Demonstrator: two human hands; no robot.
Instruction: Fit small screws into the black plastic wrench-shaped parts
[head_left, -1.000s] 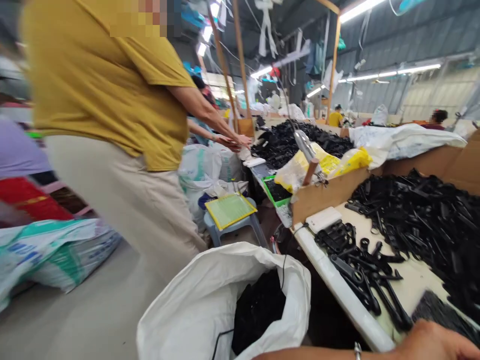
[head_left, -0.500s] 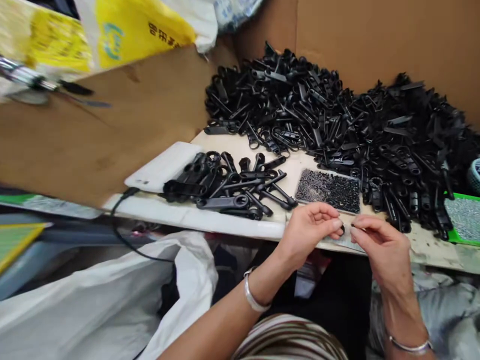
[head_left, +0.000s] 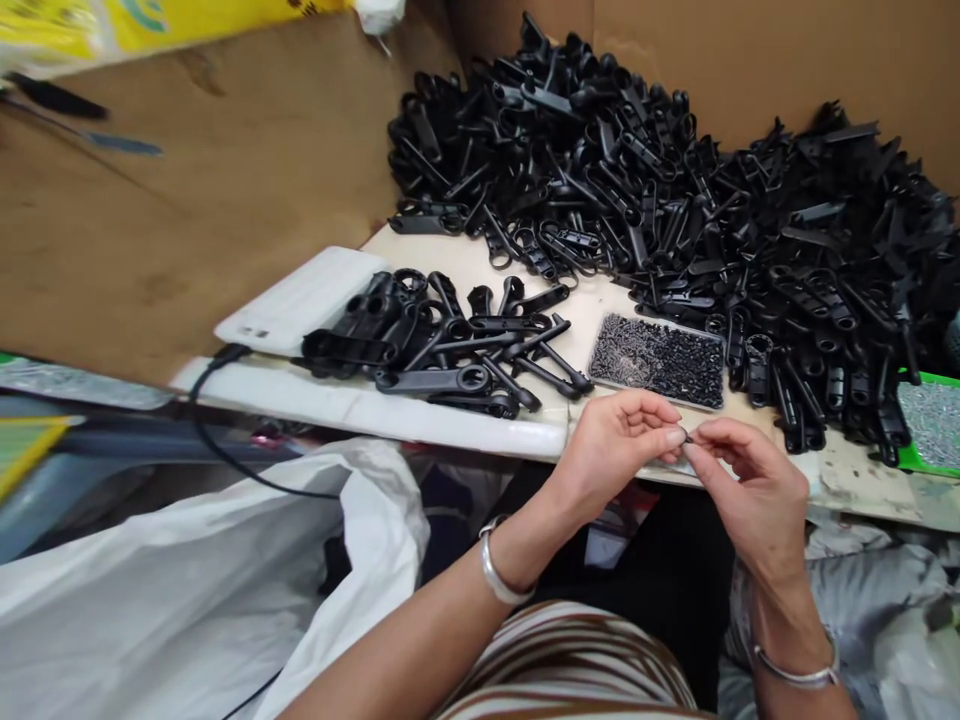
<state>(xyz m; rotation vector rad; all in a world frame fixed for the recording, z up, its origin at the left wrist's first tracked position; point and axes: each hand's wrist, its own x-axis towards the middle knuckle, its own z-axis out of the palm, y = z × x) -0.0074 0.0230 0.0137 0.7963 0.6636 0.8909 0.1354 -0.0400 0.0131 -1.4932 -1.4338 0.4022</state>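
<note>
My left hand (head_left: 619, 438) and my right hand (head_left: 746, 485) meet at the table's front edge, fingertips nearly touching. Between them is a small black part (head_left: 687, 438), pinched by the thumb and finger of my left hand. The right thumb and forefinger close on the same spot; whether they grip that part or another tiny piece cannot be made out. Just behind the hands lies a clear shallow box (head_left: 600, 377) holding small black pieces (head_left: 686, 368) and grey metal pieces (head_left: 622, 350).
A large heap of black plastic arms (head_left: 600, 170) fills the back and right. A smaller group of them (head_left: 450, 345) lies left of the box, beside a white block (head_left: 300, 300) with a black cable (head_left: 217, 440). A green tray (head_left: 934, 425) of metal pieces stands far right.
My hands have come together; the fingertips were apart before, each at a small dark piece. The camera view has tilted down slightly, so the heap appears higher.
</note>
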